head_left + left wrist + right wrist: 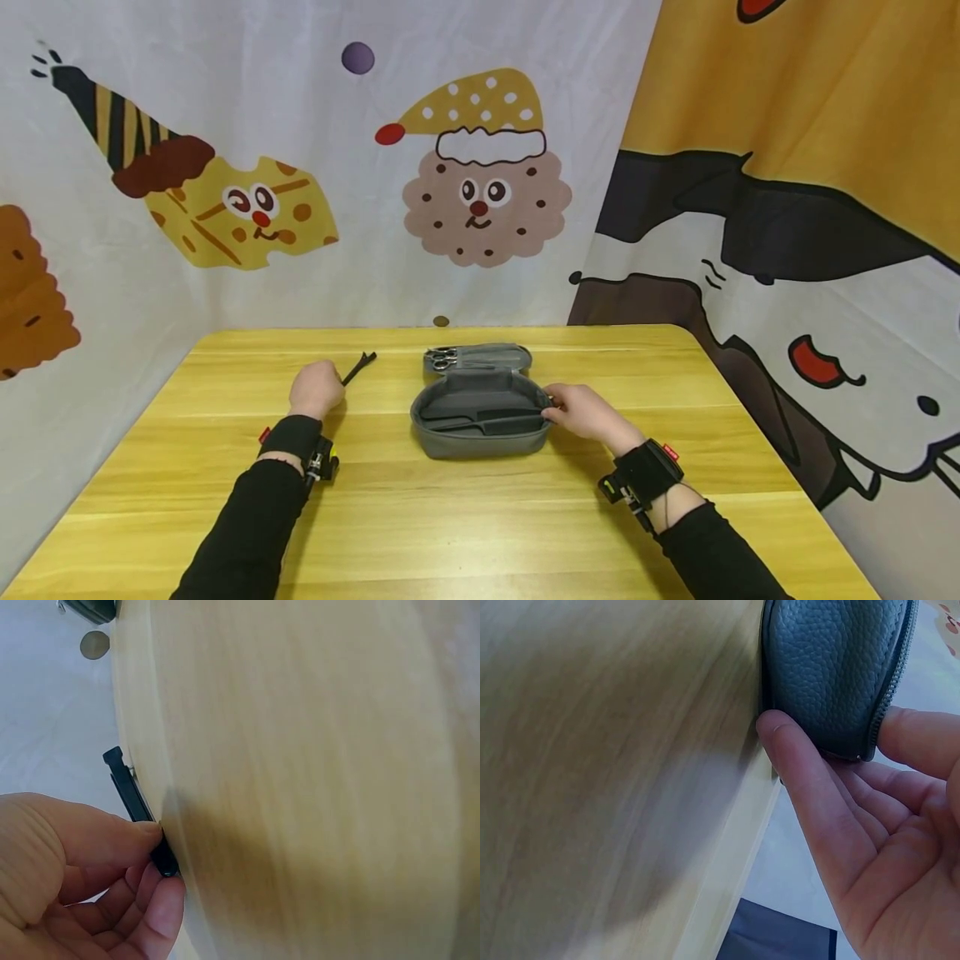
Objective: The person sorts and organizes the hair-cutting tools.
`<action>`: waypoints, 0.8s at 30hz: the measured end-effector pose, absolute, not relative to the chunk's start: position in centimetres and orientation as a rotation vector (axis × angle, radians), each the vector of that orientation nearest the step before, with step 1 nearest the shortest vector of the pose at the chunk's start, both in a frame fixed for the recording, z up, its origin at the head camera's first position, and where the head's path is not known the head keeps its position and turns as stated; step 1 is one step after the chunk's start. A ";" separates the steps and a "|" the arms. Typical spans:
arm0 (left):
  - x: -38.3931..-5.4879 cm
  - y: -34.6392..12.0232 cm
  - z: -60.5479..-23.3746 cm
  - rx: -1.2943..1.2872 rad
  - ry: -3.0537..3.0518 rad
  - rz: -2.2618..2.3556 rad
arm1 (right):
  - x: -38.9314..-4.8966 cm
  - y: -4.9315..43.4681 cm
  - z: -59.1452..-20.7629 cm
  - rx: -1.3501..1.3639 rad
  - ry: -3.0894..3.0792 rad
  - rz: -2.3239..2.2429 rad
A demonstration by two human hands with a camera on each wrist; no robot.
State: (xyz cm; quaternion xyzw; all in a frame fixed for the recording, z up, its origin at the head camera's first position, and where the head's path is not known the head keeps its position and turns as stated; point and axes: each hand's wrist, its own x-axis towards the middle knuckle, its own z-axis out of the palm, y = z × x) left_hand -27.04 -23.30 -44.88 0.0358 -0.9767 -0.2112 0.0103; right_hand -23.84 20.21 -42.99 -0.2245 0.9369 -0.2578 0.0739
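My left hand (pixel 317 389) pinches a slim black hair clip (pixel 133 791) between thumb and fingers, over the left part of the table. In the head view the clip's forked end points away to the upper right. An unzipped grey leather case (pixel 480 446) lies on the table, its lid (pixel 491 357) folded back. Inside the case are black combs (pixel 510 426) with thin handles. Silver scissors (pixel 442 358) sit at the lid's left end. My right hand (pixel 588 412) grips the case's right end, thumb at the zipped rim (pixel 889 686) and fingers along the outer wall.
The wooden table (pixel 450 525) runs back to a white curtain (pixel 360 275) with printed cartoon figures. On the right hangs another printed curtain (pixel 795 217). Both wrists wear black straps with small cameras.
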 end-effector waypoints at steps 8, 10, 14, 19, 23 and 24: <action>-27.0 -23.3 -44.7 0.088 -3.050 -0.652 | -23.8 20.3 -43.0 -0.683 2.804 -0.779; -27.0 -23.3 -44.7 0.088 -3.053 -0.657 | -23.8 20.3 -43.0 -0.684 2.797 -0.783; -27.0 -23.3 -44.6 0.092 -3.054 -0.679 | -23.7 20.3 -42.9 -0.676 2.790 -0.790; -26.9 -23.3 -44.6 0.090 -3.021 -0.728 | -23.6 20.3 -42.9 -0.664 2.788 -0.788; -26.7 -23.2 -44.4 0.065 -2.947 -0.776 | -23.6 20.3 -43.0 -0.670 2.784 -0.801; -26.7 -23.1 -44.3 0.053 -2.929 -0.788 | -23.5 20.3 -43.0 -0.668 2.787 -0.803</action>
